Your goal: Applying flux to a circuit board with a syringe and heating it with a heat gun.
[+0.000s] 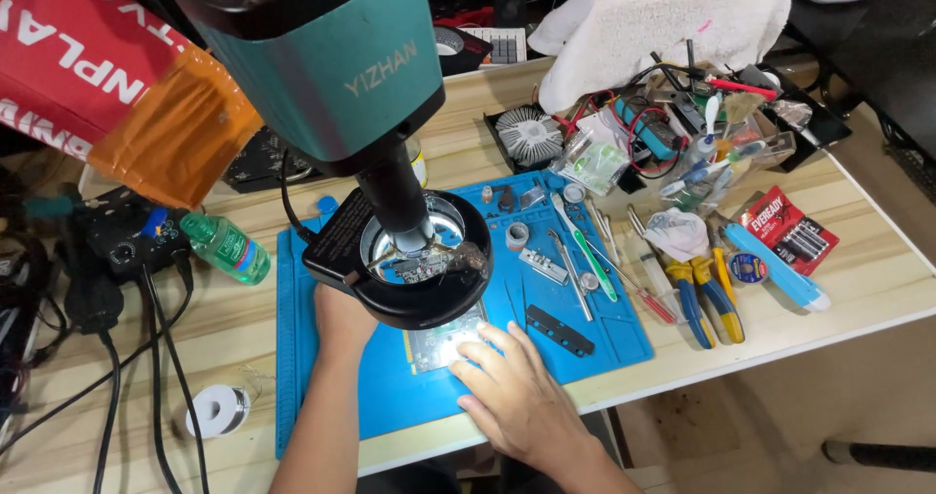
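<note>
A green circuit board (439, 343) lies on the blue work mat (390, 396) under the black ring light (409, 304) of a teal microscope (322, 55). My right hand (512, 382) rests flat on the mat with its fingertips on the board's right edge. My left hand (341, 323) reaches under the ring light from the left; its fingers are hidden by the ring, so what they hold is unclear.
On the mat's right lie tweezers (573, 279), a green-handled brush (590, 252) and a black strip (560, 329). Pliers (707, 294), a battery pack (788, 229) and a cluttered parts pile (673, 133) sit right. A green bottle (226, 248), solder spool (218, 408) and cables are left.
</note>
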